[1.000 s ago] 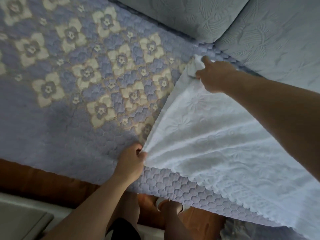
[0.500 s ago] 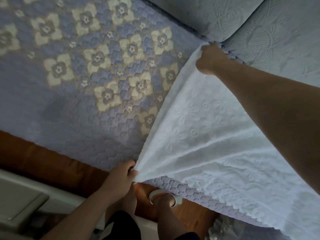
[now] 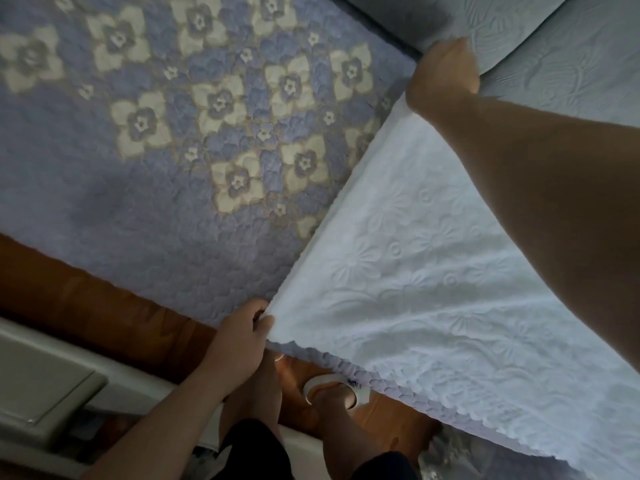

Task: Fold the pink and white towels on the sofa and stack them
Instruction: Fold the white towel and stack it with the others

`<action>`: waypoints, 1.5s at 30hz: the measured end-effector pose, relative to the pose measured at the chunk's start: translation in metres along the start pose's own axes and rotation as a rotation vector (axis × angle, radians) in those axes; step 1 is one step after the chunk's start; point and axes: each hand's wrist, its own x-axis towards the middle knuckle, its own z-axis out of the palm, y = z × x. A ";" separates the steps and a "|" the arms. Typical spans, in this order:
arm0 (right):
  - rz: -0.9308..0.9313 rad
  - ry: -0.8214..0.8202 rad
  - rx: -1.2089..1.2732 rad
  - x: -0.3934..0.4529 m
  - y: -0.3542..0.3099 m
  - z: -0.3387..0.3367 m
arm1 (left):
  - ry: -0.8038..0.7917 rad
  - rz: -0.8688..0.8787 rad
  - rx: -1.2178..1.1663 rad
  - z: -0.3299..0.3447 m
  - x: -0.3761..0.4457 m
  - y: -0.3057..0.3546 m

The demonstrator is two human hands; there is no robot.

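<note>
A white embossed towel (image 3: 408, 278) with a scalloped edge lies spread over the right part of the sofa seat. My left hand (image 3: 242, 337) pinches its near corner at the seat's front edge. My right hand (image 3: 445, 72) grips the far corner up against the back cushions, and my forearm crosses above the towel. The edge between my two hands is pulled straight. No pink towel is in view.
The sofa seat carries a purple quilted cover with cream flowers (image 3: 194, 140). Grey-blue back cushions (image 3: 554, 50) stand at the top right. Below the seat edge are the brown sofa front (image 3: 86, 306), a pale low table (image 3: 45, 393) and my feet in white slippers (image 3: 332, 389).
My right hand has carried the far corner away toward the back cushions, and my left hand has drawn the near corner to the seat's front edge. The towel's left edge is now taut.
</note>
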 end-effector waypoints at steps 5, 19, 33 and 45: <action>-0.149 0.012 0.714 -0.014 -0.024 0.014 | 0.218 -0.088 -0.050 -0.008 0.007 -0.005; 1.335 -0.592 1.448 -0.459 0.085 0.172 | 0.208 -0.159 0.212 -0.002 0.018 0.008; 2.027 -0.226 2.062 -0.455 0.096 0.192 | 0.266 -0.116 0.381 -0.002 0.012 0.019; 1.904 -0.344 1.674 -0.467 0.105 0.202 | 0.281 -0.136 0.378 -0.005 0.010 0.022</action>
